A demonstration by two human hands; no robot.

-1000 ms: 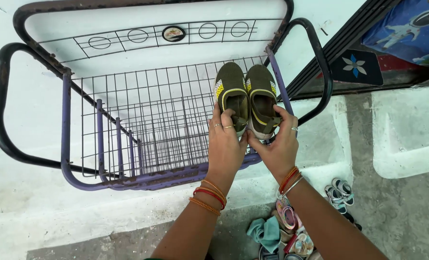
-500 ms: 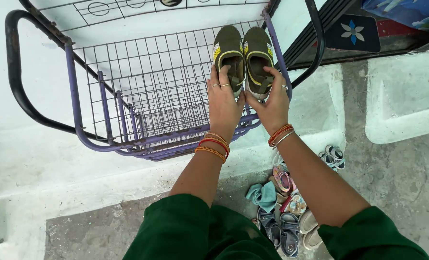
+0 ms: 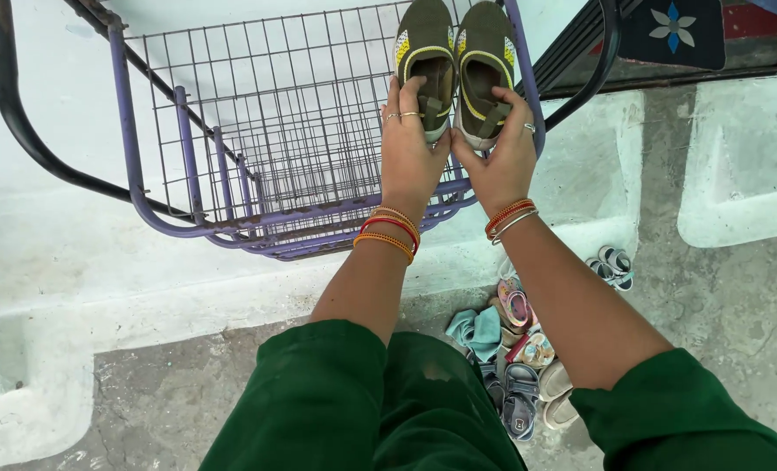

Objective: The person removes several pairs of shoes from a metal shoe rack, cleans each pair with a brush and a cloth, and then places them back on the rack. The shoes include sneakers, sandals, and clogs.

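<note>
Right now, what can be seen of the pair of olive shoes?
The olive shoes are small slip-ons of knit-looking fabric with yellow trim, pale soles and heel tabs. They lie side by side, toes pointing away, on the purple wire rack at its right end. The left hand grips the left heel, the right hand the right heel.

The olive shoes' (image 3: 456,52) toes are cut off by the top edge; heels hidden behind fingers (image 3: 406,92).

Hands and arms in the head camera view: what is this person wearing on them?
Both arms are bare from wrist to above the elbow, with loose dark green sleeves bunched higher up. The left hand has thin rings on two fingers and a stack of red, orange and gold bangles at the wrist. The right hand wears one silver-coloured ring, with orange-red bangles and a silver one at the wrist.
</note>
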